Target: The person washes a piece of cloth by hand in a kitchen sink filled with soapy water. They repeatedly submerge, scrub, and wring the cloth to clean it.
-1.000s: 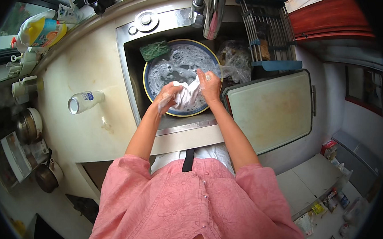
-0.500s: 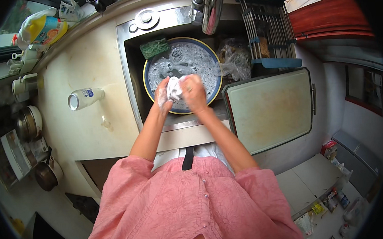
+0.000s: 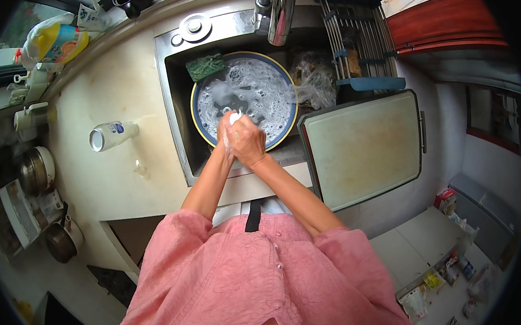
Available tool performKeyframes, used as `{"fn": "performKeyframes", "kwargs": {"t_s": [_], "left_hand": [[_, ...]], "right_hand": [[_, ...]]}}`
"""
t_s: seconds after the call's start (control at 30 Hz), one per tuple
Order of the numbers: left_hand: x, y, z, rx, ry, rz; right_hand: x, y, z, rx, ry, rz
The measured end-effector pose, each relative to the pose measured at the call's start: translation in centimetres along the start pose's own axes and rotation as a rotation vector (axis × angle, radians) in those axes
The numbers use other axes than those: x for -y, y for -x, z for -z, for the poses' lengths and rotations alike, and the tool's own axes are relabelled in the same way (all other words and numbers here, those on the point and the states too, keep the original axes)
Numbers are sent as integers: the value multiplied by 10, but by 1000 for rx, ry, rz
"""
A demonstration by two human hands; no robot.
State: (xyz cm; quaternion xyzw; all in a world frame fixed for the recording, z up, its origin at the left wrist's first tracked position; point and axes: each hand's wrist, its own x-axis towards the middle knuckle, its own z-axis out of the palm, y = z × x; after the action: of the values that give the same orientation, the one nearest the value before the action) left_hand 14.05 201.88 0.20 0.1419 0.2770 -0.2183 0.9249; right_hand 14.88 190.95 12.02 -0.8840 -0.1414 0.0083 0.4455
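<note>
Over the near side of a round basin (image 3: pixel 194 110) with a blue and yellow rim, both my hands are pressed together around a bunched white cloth (image 3: pixel 235 117). My left hand (image 3: pixel 224 132) is closed on its left side, with suds along the wrist. From the right, my right hand (image 3: pixel 247 141) wraps over the cloth and covers most of it. Foamy water (image 3: pixel 265 93) fills the basin. A pale rounded shape shows in the foam beyond my hands; I cannot make out what it is. At the basin's far left rim rests a green scouring pad (image 3: pixel 205 67).
The basin stands in a metal sink (image 3: pixel 172 66) below a faucet (image 3: pixel 274 16). Right of it are a clear plastic bag (image 3: pixel 317 83), a dish rack (image 3: pixel 370 84) and a cutting board (image 3: pixel 365 149). A jar (image 3: pixel 113 135) is on the left counter, a drain plug (image 3: pixel 195 27) behind.
My hands have come closer together and moved slightly toward me. My right hand now covers more of the white cloth, which showed between both hands before.
</note>
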Motion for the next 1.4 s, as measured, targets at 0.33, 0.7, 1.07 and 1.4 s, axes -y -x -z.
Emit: {"fn": "performKeyframes", "kwargs": {"t_s": [0.33, 0.7, 1.07, 1.4], "left_hand": [[2, 29, -88, -178, -69, -4], [-19, 57, -98, 114, 13, 92], [-14, 49, -124, -62, 64, 28], [-13, 37, -114, -211, -758, -318]], "right_hand": [[-52, -34, 27, -124, -234, -343], [-76, -42, 56, -97, -757, -702], [-56, -24, 62, 163, -1242, -821], [-54, -15, 53, 89, -1167, -766]]}}
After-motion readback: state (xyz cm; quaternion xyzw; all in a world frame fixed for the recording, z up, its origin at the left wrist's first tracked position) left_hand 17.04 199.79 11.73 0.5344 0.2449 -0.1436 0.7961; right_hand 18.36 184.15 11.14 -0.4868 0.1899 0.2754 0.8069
